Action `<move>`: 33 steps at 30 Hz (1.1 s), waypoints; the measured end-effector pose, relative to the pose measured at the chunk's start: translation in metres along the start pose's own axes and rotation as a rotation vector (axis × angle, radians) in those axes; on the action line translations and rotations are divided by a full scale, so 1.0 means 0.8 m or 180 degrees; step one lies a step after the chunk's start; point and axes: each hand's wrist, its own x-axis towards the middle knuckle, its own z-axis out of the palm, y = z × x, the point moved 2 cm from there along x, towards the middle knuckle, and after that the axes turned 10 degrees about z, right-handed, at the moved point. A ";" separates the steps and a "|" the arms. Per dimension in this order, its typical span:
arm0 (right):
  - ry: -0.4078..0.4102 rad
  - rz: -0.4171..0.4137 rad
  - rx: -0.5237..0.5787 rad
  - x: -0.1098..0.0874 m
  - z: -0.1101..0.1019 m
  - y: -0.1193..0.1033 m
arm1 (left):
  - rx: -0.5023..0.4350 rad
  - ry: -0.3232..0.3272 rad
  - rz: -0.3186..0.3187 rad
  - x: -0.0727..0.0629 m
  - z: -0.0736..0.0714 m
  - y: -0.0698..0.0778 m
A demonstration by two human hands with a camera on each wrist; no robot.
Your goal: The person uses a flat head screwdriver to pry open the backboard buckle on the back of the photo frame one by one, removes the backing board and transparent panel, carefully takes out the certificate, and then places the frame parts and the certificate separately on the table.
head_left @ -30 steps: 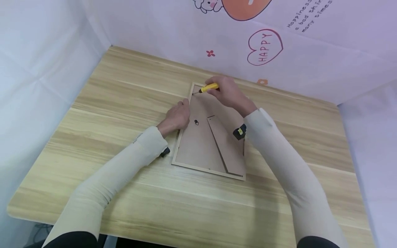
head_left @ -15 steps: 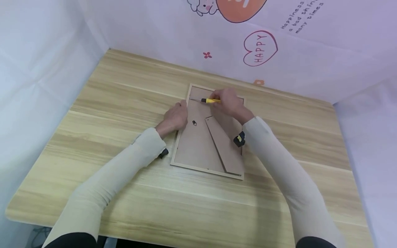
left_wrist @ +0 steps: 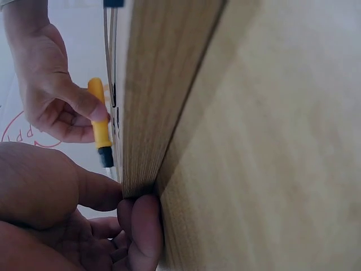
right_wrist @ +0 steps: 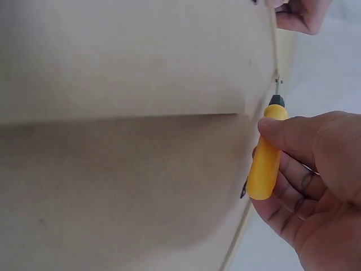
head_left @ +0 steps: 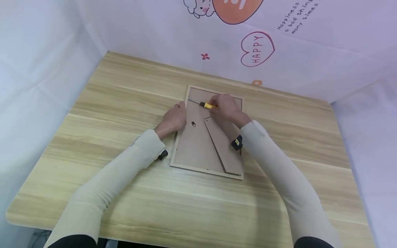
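The left arm [head_left: 121, 182], bent at the elbow, extends to the left edge of the framed panel [head_left: 192, 151]. There the left hand [head_left: 173, 117] grips, thumb [left_wrist: 101, 192] on one face, curled fingers [left_wrist: 148, 228] on the other. The right arm [head_left: 279, 179], likewise bent, reaches in from the panel's near right, its wrist [head_left: 243, 120] near the right edge. The right hand [head_left: 226, 106] lies over the far half, thumb [right_wrist: 290, 132] opposed to curled fingers [right_wrist: 293, 200] in a pinch.

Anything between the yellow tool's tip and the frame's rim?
Nothing visible: the yellow tool, pinched in the right hand, points unobstructed at the inner edge of the frame. The left hand grips that frame close by, outside that path.
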 end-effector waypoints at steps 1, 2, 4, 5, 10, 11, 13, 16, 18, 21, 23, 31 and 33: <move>0.0006 -0.0013 0.0059 -0.003 -0.001 0.002 | -0.0002 -0.0006 0.0002 0.000 0.000 0.000; 0.0008 -0.0014 0.0125 -0.006 -0.003 0.004 | -0.0005 -0.0013 0.0007 0.000 0.001 0.001; 0.0022 -0.0023 0.0251 -0.013 -0.008 0.010 | -0.0003 -0.0017 0.0002 0.000 0.001 0.001; 0.0033 -0.0024 0.0306 -0.016 -0.010 0.014 | -0.0005 -0.0017 -0.0002 0.000 0.001 0.002; 0.0135 0.0099 0.0550 -0.037 -0.021 0.034 | -0.0039 -0.0018 -0.0024 -0.001 0.001 0.002; 0.0164 0.0151 0.0606 -0.041 -0.023 0.039 | -0.0049 -0.0018 -0.0013 -0.001 0.001 0.002; 0.0231 0.0254 0.0689 -0.050 -0.024 0.050 | -0.0059 -0.0011 -0.0001 -0.001 0.001 0.002; 0.0330 0.0358 0.0727 -0.062 -0.023 0.066 | 0.0015 0.0007 0.0021 -0.001 0.001 0.001; 0.0386 0.0408 0.0729 -0.070 -0.021 0.076 | 0.0073 0.0013 0.0026 0.000 0.002 0.001; 0.0474 0.0479 0.0719 -0.085 -0.018 0.093 | 0.0128 0.0013 0.0044 0.000 0.002 0.001; 0.0552 0.0507 0.0707 -0.095 -0.016 0.107 | 0.0120 0.0014 0.0062 0.000 0.002 0.002; 0.0822 0.0584 0.0722 -0.134 -0.011 0.164 | 0.0060 0.0030 0.0004 0.001 0.001 0.003; 0.0872 0.0649 0.0709 -0.144 -0.009 0.176 | 0.0056 0.0008 -0.0004 0.001 0.000 0.002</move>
